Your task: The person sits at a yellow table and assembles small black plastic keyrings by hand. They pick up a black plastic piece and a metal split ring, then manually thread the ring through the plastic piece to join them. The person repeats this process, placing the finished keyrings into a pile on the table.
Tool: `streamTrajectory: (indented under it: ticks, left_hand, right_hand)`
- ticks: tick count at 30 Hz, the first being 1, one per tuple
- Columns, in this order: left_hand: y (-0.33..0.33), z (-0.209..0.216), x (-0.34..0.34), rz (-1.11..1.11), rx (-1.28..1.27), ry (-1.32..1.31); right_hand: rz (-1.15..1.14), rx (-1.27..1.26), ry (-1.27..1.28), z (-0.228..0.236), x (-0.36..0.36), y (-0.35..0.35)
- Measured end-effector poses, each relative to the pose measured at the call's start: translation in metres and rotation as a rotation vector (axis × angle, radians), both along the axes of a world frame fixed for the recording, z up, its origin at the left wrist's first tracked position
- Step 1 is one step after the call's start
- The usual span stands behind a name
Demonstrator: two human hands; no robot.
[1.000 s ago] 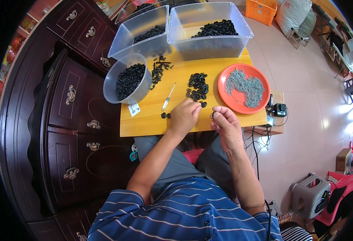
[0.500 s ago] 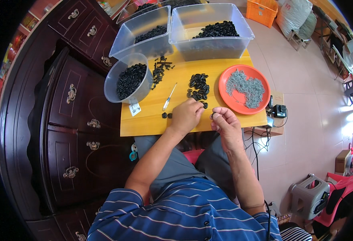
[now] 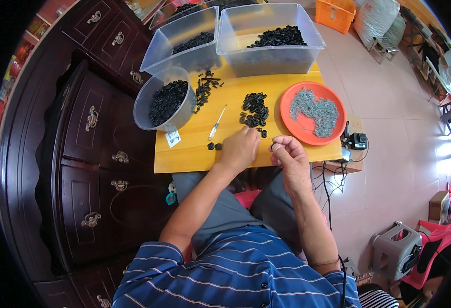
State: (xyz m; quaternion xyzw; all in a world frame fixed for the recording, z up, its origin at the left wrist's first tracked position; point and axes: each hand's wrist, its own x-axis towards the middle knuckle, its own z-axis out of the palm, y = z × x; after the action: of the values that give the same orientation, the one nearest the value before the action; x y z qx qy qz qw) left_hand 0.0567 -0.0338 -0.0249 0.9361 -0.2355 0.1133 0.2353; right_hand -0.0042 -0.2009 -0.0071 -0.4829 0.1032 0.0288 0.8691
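Observation:
My left hand (image 3: pixel 240 147) rests low over the near part of the yellow table, its fingers curled together. Whatever it may hold is hidden under the fingers. Just to its right, my right hand (image 3: pixel 291 155) pinches a small dark round part (image 3: pixel 273 147) between thumb and fingers. Beyond the left fingertips lies a loose pile of small black oval plastic parts (image 3: pixel 255 108), with a few stray ones close to the hand. Two more black parts (image 3: pixel 214 146) sit left of my left hand. A screwdriver (image 3: pixel 217 123) with a clear handle lies farther left.
An orange-red plate (image 3: pixel 286 115) of small silvery metal pieces (image 3: pixel 315 114) stands at right. At left is a clear round tub (image 3: pixel 142 110) of black parts. Two clear bins (image 3: pixel 271 56) (image 3: pixel 179 60) line the far edge. Dark drawers (image 3: pixel 89 179) flank the table (image 3: pixel 184 159).

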Motion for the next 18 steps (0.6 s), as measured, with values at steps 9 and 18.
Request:
streamTrajectory:
  ticks: [9, 18]
  left_hand:
    - [0.003, 0.014, 0.001, -0.015, 0.093, 0.175]
    - [0.007, 0.021, -0.027, -0.030, -0.574, 0.370]
  right_hand:
    - [0.018, -0.006, 0.007, 0.001, 0.001, -0.002]
    - [0.007, -0.038, -0.040, -0.001, 0.000, 0.003]
